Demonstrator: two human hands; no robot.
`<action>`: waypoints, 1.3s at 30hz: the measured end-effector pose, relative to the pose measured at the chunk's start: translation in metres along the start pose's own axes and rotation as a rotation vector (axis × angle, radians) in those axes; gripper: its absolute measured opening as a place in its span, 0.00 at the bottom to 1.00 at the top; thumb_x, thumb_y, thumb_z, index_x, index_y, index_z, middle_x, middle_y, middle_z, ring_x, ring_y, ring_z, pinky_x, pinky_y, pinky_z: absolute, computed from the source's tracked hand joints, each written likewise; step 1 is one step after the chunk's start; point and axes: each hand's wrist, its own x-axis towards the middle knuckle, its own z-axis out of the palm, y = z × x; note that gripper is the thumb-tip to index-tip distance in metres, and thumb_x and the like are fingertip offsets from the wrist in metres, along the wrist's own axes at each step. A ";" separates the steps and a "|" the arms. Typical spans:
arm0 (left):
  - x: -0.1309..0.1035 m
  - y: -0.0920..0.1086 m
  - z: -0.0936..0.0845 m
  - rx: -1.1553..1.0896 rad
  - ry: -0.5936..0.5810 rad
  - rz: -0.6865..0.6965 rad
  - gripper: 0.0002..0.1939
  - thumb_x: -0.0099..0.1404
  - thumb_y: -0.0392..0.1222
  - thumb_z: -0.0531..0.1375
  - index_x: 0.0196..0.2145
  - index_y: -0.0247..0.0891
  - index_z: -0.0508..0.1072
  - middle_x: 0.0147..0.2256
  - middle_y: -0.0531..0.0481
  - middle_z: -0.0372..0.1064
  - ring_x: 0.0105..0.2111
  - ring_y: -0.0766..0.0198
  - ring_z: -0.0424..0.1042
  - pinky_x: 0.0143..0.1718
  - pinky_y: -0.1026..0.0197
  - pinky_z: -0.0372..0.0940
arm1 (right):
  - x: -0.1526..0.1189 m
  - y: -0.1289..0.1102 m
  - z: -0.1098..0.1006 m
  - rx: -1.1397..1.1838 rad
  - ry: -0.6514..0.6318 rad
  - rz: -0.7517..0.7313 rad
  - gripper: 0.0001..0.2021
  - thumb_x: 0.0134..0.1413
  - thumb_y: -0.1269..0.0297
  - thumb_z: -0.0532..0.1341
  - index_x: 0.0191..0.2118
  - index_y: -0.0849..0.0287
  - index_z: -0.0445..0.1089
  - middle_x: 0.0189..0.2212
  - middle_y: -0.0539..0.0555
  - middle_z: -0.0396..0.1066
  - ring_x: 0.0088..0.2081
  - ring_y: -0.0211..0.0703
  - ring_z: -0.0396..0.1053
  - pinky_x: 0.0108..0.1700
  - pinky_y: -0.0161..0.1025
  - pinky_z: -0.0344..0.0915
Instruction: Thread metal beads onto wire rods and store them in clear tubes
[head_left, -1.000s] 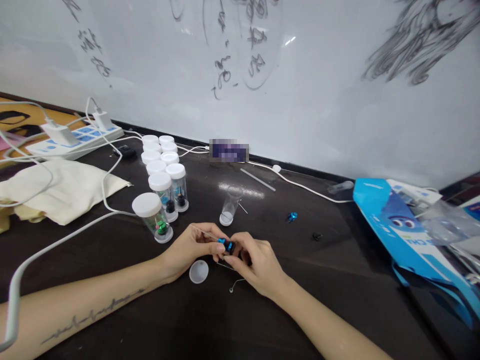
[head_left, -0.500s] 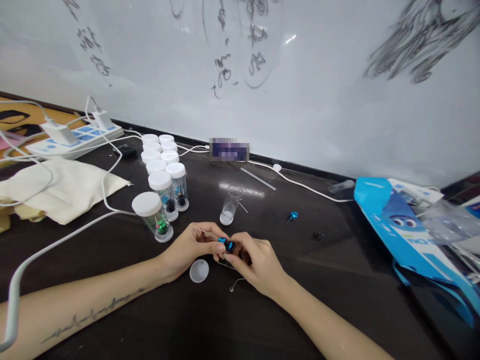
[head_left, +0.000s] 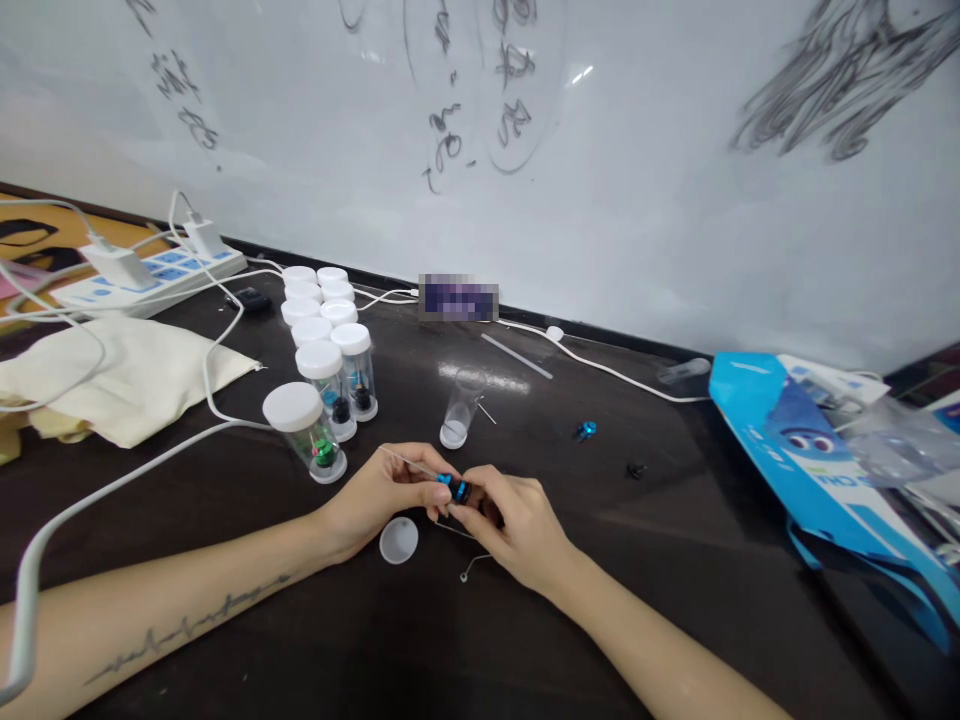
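Between the fingertips of both hands is a small blue and black part (head_left: 454,488), its exact kind too small to make out. My left hand (head_left: 390,497) pinches its left end, and a thin wire (head_left: 401,456) runs across those fingers. Closed on the part's right side is my right hand (head_left: 517,520); the palm side is hidden. A thin wire with a looped end (head_left: 464,576) sticks out below the right hand. Just under the left hand a white round cap (head_left: 399,541) lies on the table. Beyond the hands stands an open clear tube (head_left: 459,410) with a white base.
Several white-capped clear jars (head_left: 319,385) stand at the left, near a cream cloth (head_left: 127,375) and a power strip (head_left: 161,275). A blue piece (head_left: 586,430), a black piece (head_left: 636,470) and a clear stick (head_left: 517,356) lie to the right. A blue bag (head_left: 795,440) sits far right.
Both hands keep their grip on the blue and black part, with hardly any movement. The view has shifted very slightly.
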 end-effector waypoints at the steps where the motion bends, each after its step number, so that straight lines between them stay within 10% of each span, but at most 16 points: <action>1: 0.000 0.000 0.000 0.001 -0.001 -0.001 0.08 0.54 0.35 0.70 0.33 0.32 0.78 0.25 0.50 0.76 0.23 0.72 0.71 0.28 0.71 0.67 | 0.000 0.000 0.000 -0.009 -0.002 -0.005 0.08 0.65 0.59 0.56 0.41 0.58 0.65 0.25 0.47 0.69 0.23 0.37 0.66 0.29 0.33 0.58; 39: -0.001 -0.006 -0.003 0.032 0.003 0.002 0.08 0.53 0.36 0.71 0.32 0.33 0.77 0.25 0.51 0.76 0.23 0.70 0.71 0.28 0.69 0.66 | 0.001 -0.003 -0.003 -0.064 -0.069 -0.011 0.14 0.69 0.57 0.49 0.33 0.57 0.61 0.22 0.48 0.65 0.23 0.39 0.63 0.28 0.34 0.56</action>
